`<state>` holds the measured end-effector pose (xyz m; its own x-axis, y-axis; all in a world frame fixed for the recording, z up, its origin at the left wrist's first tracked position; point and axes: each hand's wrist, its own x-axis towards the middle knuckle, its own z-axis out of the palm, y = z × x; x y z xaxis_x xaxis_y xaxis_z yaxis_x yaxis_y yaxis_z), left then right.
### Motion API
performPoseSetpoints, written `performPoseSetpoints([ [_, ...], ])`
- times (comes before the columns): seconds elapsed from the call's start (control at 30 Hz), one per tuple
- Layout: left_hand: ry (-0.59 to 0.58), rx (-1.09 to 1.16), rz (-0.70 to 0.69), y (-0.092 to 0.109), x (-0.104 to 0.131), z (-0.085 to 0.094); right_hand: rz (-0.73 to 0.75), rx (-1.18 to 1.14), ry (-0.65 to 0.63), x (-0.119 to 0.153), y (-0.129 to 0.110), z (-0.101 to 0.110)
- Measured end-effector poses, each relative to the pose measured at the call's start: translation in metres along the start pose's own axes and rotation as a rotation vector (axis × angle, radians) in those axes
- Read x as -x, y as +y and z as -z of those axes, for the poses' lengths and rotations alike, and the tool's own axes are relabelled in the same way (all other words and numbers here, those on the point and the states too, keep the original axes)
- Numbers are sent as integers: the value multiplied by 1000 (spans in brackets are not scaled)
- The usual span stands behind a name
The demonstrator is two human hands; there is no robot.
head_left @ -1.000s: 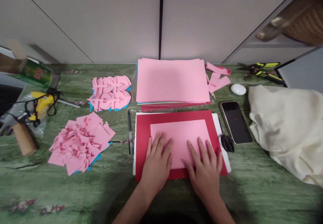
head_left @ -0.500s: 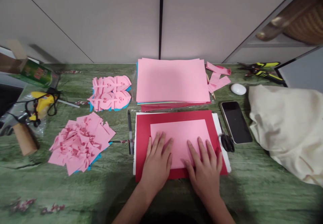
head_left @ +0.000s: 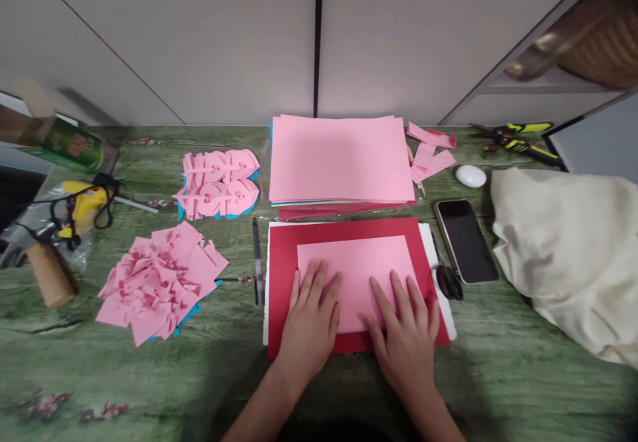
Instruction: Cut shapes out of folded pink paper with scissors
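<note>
A pink sheet of paper (head_left: pixel 356 262) lies flat in front of me, on top of a larger red sheet (head_left: pixel 343 229). Under the red one, a white sheet (head_left: pixel 427 234) shows along both sides. My left hand (head_left: pixel 312 319) rests on the left part of the pink sheet, fingers spread. On its lower right part lies my right hand (head_left: pixel 406 329), likewise with fingers apart. Neither hand grips anything. A black pen (head_left: pixel 258 262) is just left of the sheets, and black-handled scissors (head_left: pixel 448 282) touch their right side.
Behind the sheets is a stack of pink paper (head_left: pixel 341 159). Leftward are pink cutouts (head_left: pixel 219 186), a pile of pink scraps (head_left: pixel 159 282) and a yellow glue gun (head_left: pixel 84 206). To the right: a phone (head_left: pixel 467 241), white mouse-like object (head_left: pixel 471 176), pliers (head_left: pixel 518 141) and cream cloth (head_left: pixel 563 249).
</note>
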<state>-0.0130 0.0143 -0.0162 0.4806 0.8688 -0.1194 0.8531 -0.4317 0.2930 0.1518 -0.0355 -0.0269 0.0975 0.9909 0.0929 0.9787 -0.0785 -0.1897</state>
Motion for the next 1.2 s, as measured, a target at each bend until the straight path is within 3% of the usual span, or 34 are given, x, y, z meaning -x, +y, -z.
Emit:
performPoseSetpoints([
  [1.2, 8, 23, 3, 0, 0, 1, -12, -7, -7, 0, 0, 0],
])
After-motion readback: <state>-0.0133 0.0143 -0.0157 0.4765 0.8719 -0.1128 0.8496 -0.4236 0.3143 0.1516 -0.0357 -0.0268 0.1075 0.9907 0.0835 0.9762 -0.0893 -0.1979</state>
